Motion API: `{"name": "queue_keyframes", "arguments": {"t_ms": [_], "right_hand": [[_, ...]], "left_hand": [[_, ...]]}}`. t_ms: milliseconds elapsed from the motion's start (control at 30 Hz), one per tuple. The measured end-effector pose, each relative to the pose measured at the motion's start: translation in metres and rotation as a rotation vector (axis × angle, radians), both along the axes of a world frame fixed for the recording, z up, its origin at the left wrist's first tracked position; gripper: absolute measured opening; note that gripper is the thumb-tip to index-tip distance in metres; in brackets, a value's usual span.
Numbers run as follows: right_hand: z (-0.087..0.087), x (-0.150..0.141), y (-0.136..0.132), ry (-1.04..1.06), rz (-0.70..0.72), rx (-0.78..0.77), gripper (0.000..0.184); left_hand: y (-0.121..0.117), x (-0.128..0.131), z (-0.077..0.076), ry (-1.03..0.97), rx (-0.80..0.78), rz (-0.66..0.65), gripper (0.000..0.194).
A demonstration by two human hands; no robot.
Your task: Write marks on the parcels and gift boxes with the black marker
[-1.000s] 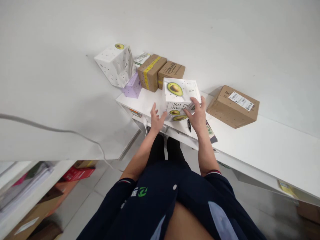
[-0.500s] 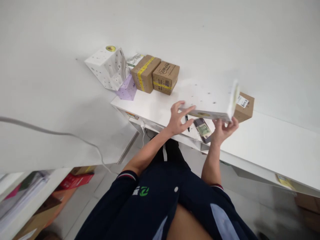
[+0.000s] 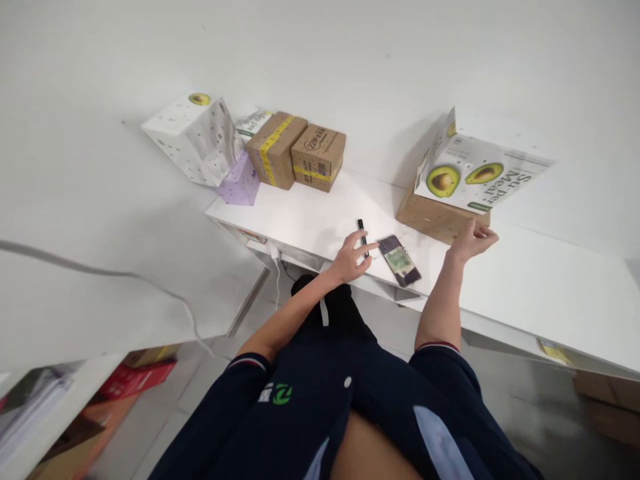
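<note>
My left hand [image 3: 353, 259] reaches over the near part of the white desk, fingers spread around a black marker pen [image 3: 361, 227] lying there; whether they touch it is hard to tell. To its right lies a phone [image 3: 399, 261] with a green banknote on its back. A white avocado-printed box [image 3: 467, 172] rests on a brown cardboard box [image 3: 430, 219] against the wall. My right hand [image 3: 473, 241] is at the brown box's front right corner, below the white box, with loosely bent fingers and nothing visible in them.
At the desk's [image 3: 525, 287] left end stand two brown boxes with yellow tape [image 3: 273, 150], a lilac box [image 3: 241, 181] and a tilted white box [image 3: 193, 137]. A grey cable [image 3: 100, 267] hangs at left. Shelves [image 3: 95, 393] with papers stand at lower left.
The white box has moved right, out of both hands, onto the brown box. My left hand has come down to the pen, and my right hand has shifted right.
</note>
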State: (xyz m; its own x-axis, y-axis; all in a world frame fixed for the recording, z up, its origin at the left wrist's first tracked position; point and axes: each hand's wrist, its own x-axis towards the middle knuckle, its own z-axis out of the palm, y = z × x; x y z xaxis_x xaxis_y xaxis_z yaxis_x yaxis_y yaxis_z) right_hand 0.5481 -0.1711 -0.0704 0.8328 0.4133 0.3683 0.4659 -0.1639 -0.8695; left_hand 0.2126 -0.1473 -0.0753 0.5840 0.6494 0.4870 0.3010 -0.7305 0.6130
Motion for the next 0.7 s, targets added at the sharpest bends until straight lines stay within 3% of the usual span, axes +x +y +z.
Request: {"name": "queue_keyframes", "arguments": {"t_ms": [100, 267, 400, 533, 700], "right_hand": [[0.006, -0.024, 0.016, 0.050, -0.024, 0.022, 0.042], [0.021, -0.060, 0.049, 0.037, 0.213, -0.004, 0.039], [0.019, -0.087, 0.070, 0.063, 0.298, -0.061, 0.035], [0.008, -0.132, 0.103, 0.045, 0.591, -0.242, 0.035], [0.020, -0.197, 0.165, -0.269, 0.815, -0.413, 0.051]], "left_hand": [[0.008, -0.029, -0.024, 0.051, -0.034, 0.136, 0.033], [0.027, -0.054, -0.045, 0.149, -0.075, 0.286, 0.031], [0.040, -0.065, -0.053, 0.194, -0.092, 0.379, 0.029], [0.051, -0.065, -0.057, 0.224, -0.100, 0.481, 0.023], [0.054, -0.061, -0.057, 0.286, -0.026, 0.518, 0.017]]}}
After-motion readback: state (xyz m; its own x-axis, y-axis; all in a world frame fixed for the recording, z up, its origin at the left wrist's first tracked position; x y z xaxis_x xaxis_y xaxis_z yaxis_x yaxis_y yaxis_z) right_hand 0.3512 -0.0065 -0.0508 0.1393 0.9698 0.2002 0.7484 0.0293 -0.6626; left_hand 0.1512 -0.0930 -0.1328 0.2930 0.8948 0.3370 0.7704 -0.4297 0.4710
